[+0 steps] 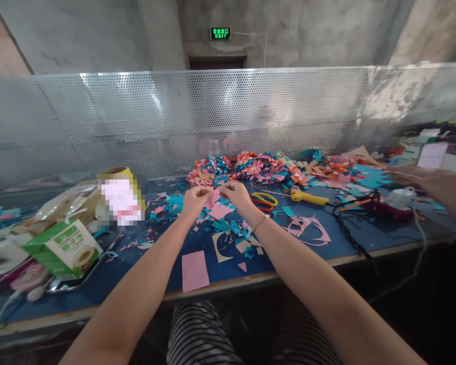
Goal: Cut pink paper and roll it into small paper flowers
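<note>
Over the blue surface (pixel 137 276), your left hand (pixel 195 202) and right hand (pixel 239 195) pinch a pink piece (pixel 214 198). Uneven tugging could tear it.

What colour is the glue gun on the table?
The glue gun is yellow, seen best in the head view.

A lit green exit sign (pixel 220 33) is mounted on the grey wall (pixel 304 35) above a dark doorway (pixel 216 64). A perforated metal screen (pixel 137 111) stands behind the worktop (pixel 231 279). At the left, a green-and-white carton (pixel 65 248) sits by clear plastic wrapping (pixel 70 198).
</note>
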A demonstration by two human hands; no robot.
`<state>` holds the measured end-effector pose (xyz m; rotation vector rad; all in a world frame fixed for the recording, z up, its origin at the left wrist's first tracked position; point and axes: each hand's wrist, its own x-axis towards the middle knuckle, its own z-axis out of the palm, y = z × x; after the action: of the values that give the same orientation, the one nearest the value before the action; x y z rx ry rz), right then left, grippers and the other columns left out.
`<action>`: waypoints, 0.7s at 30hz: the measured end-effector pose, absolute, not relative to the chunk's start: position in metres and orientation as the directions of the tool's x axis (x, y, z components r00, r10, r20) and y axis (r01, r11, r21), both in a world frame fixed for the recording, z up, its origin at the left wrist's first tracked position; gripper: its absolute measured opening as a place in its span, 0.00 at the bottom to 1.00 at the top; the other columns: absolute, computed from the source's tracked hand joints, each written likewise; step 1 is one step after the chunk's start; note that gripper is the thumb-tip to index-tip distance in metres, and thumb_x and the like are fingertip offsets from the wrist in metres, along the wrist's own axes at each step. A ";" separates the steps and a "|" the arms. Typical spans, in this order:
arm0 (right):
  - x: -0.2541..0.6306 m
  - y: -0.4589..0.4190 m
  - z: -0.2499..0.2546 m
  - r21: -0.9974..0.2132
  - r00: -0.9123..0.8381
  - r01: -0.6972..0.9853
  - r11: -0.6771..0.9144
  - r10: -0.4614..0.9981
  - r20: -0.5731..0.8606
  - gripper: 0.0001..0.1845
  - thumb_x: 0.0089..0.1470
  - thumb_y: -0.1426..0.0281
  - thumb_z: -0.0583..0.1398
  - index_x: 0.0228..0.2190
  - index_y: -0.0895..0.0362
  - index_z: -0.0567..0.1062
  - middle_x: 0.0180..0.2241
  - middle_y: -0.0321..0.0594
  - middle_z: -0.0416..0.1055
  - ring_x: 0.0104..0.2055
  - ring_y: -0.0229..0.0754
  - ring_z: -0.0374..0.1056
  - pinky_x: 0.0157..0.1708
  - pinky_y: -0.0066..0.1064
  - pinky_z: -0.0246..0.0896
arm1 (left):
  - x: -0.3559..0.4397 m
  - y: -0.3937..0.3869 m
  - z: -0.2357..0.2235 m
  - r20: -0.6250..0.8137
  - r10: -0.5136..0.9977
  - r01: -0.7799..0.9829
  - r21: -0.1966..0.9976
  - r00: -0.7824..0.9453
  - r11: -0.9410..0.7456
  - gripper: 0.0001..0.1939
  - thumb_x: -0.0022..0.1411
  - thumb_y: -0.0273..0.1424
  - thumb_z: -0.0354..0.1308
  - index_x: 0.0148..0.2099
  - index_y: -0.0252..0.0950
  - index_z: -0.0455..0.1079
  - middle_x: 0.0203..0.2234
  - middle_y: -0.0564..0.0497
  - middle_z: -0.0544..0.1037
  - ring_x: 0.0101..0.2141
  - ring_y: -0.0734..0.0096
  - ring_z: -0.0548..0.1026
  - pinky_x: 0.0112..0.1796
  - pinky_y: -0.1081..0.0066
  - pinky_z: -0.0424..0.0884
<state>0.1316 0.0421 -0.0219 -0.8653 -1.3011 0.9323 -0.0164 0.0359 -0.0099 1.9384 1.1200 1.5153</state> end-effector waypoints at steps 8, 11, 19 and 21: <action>0.133 0.038 -0.019 -0.713 0.030 0.363 0.600 0.757 0.652 0.05 0.45 0.68 0.55 0.25 0.56 0.69 0.27 0.37 0.70 0.31 0.38 0.65 0.35 0.30 0.59 | -0.015 0.034 -0.011 0.570 0.819 0.293 0.774 0.062 -0.561 0.08 0.44 0.32 0.59 0.29 0.34 0.72 0.23 0.51 0.75 0.27 0.70 0.72 0.30 0.71 0.67; 0.128 0.042 -0.024 -0.841 0.024 0.184 0.508 0.853 0.521 0.09 0.44 0.64 0.56 0.26 0.57 0.68 0.25 0.37 0.69 0.28 0.37 0.65 0.30 0.29 0.60 | -0.017 0.035 -0.011 0.582 0.813 0.318 0.767 0.023 -0.558 0.07 0.44 0.31 0.58 0.28 0.34 0.72 0.22 0.51 0.75 0.26 0.70 0.72 0.30 0.71 0.67; 0.128 0.042 -0.027 -0.866 -0.014 0.012 0.500 0.866 0.500 0.11 0.40 0.63 0.58 0.19 0.57 0.65 0.16 0.33 0.63 0.19 0.34 0.60 0.23 0.27 0.58 | -0.016 0.035 -0.011 0.572 0.820 0.302 0.776 0.037 -0.554 0.08 0.44 0.32 0.59 0.28 0.33 0.72 0.22 0.49 0.75 0.26 0.69 0.73 0.30 0.71 0.67; 0.129 0.041 -0.026 -0.843 -0.008 0.091 0.530 0.847 0.532 0.11 0.41 0.62 0.57 0.20 0.57 0.66 0.16 0.33 0.63 0.20 0.34 0.60 0.23 0.27 0.57 | -0.015 0.033 -0.010 0.564 0.825 0.301 0.782 0.031 -0.546 0.09 0.43 0.32 0.59 0.29 0.33 0.72 0.23 0.49 0.76 0.27 0.68 0.73 0.30 0.70 0.68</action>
<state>0.1292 0.0409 -0.0262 -0.8537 -1.4752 0.7301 -0.0149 0.0335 -0.0099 1.8629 1.1384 1.5346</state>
